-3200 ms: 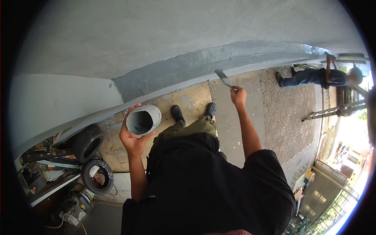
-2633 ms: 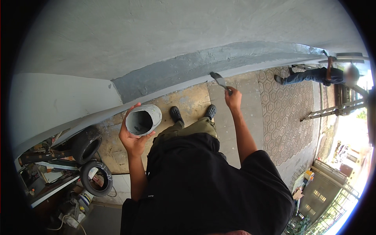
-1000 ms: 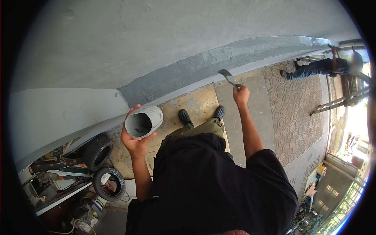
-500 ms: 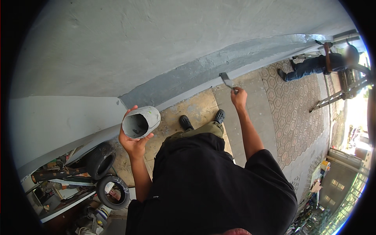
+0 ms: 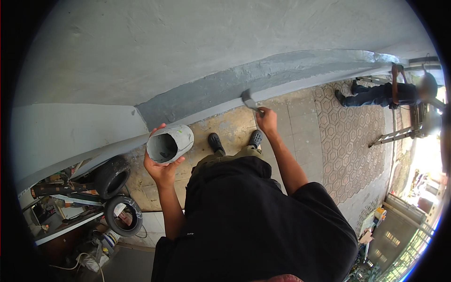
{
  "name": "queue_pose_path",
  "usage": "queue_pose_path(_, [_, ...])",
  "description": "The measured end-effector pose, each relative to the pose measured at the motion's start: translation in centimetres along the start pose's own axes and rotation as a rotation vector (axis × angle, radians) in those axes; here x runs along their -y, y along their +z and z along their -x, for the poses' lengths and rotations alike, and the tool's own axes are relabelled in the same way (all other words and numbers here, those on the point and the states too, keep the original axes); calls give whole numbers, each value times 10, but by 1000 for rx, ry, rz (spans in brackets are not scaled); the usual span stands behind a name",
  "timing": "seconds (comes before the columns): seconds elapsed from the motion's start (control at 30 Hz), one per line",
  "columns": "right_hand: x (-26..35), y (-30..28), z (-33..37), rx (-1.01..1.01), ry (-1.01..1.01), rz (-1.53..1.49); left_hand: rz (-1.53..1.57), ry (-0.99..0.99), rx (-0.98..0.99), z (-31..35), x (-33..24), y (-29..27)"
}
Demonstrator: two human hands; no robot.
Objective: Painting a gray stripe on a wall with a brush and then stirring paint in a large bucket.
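My left hand is wrapped round a pale grey cut-open container, its mouth tilted toward me. Dark grey paint shows on the inside. In my right hand is the handle of a paintbrush, its grey bristles at the lower part of the wall. A darker grey painted band runs along that wall, with a lighter strip beneath it. Whether the bristles touch the surface I cannot tell.
Two tyres lie at the lower left beside a cluttered shelf. A co-worker stands at the far right by a ladder. Patterned paving adjoins the tiled floor.
My right hand and the brush have moved left along the wall. The container stays in my left hand. The co-worker's arm has shifted, and the view has turned slightly.
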State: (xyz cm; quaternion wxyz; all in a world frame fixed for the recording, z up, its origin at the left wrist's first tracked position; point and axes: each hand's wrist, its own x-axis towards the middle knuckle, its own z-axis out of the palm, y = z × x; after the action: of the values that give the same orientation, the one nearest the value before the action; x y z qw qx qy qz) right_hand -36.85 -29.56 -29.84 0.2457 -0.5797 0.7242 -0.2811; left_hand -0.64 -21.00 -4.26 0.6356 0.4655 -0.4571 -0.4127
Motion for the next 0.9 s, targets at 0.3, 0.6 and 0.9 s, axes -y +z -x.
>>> queue_pose_path(0.3, [-10, -13, -20, 18, 18, -83, -81, -12, -126, 39, 4, 37])
queue_pose_path(0.6, [-17, -18, -6, -28, 205, -55, -98, -13, -169, 50, 1, 34])
queue_pose_path(0.9, [-7, 11, 18, -4, -57, -82, -47, -27, -101, 35, 3, -2])
